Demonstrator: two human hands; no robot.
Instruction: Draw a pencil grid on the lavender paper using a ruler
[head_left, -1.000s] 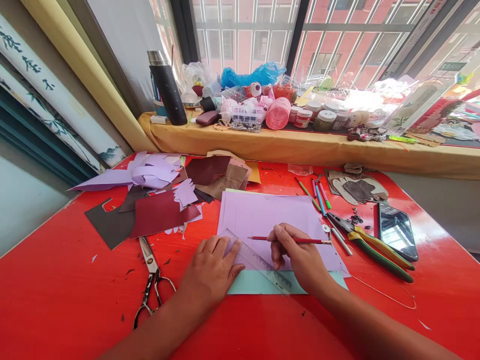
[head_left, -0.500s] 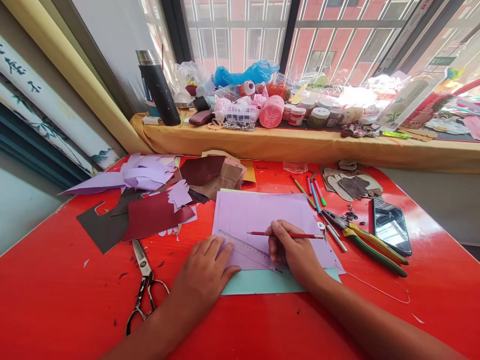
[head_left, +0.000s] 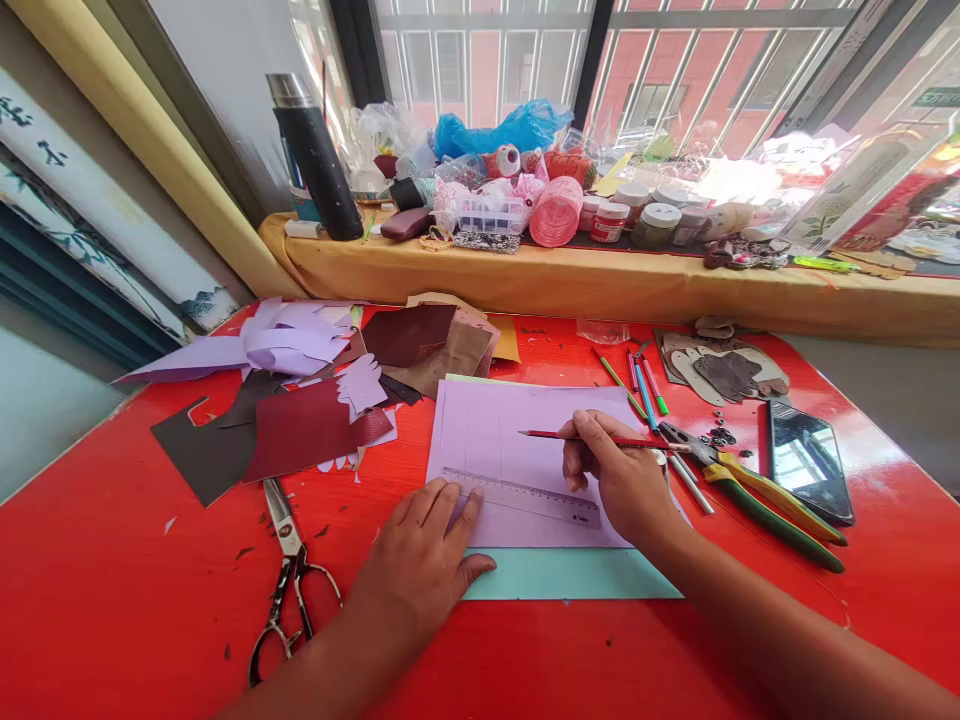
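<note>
Purple paper [head_left: 540, 415] with faint drawn lines lies over a light-blue sheet [head_left: 570, 575]. A clear ruler [head_left: 525, 495] rests across the lower part of the purple paper, slightly tilted. My left hand [head_left: 424, 545] lies flat with fingers stretched, fingertips on the left end of the ruler. In my right hand [head_left: 619, 470] is a dark red pencil [head_left: 547, 435], pinched between thumb and fingers above the paper. Its sharpened tip points left, and I cannot tell whether it touches the sheet.
Scissors [head_left: 289, 560] lie at left, near leather pieces [head_left: 307, 430] and purple paper scraps [head_left: 277, 340]. To the right are coloured pens [head_left: 637, 385], pliers [head_left: 765, 490], a phone [head_left: 810, 460] and cut leather shapes [head_left: 724, 370]. A cluttered windowsill with a black flask [head_left: 319, 165] runs behind.
The ruler has turned from a steep slant to nearly level across the paper. My right hand with the pencil has lifted off the ruler's right end, moving up and right.
</note>
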